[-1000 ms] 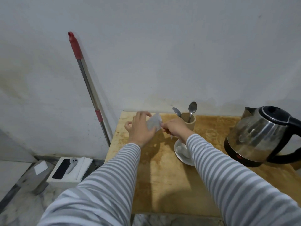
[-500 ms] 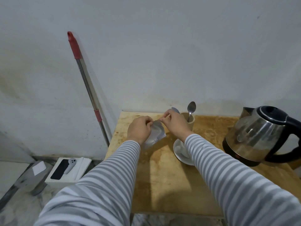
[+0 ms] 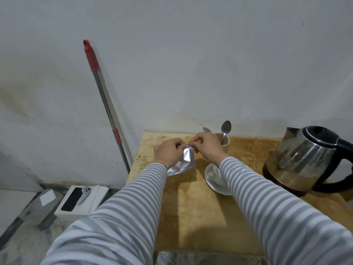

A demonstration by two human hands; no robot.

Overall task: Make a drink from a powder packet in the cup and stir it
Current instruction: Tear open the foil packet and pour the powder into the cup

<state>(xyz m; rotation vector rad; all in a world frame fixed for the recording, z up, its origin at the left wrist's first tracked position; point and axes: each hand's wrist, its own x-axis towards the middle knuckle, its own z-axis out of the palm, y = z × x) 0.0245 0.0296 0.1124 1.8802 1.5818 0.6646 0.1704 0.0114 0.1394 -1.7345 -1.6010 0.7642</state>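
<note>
A silver foil powder packet (image 3: 185, 162) hangs above the wooden table (image 3: 198, 217). My left hand (image 3: 169, 153) and my right hand (image 3: 207, 147) both pinch its top edge, fingertips close together. To the right of the packet a white cup (image 3: 216, 175) stands on a white saucer (image 3: 212, 185), partly hidden by my right forearm. Behind my right hand a beige holder (image 3: 226, 143) keeps two metal spoons (image 3: 225, 129) upright.
A steel electric kettle (image 3: 305, 159) with a black handle stands at the table's right. A mop handle (image 3: 104, 98) with a red grip leans on the wall left of the table. On the floor lie a white box (image 3: 84, 201) and a grey object.
The packet has swung from held up between my hands to hanging down from its top edge. Both hands came together at that top edge, slightly closer to the spoon holder.
</note>
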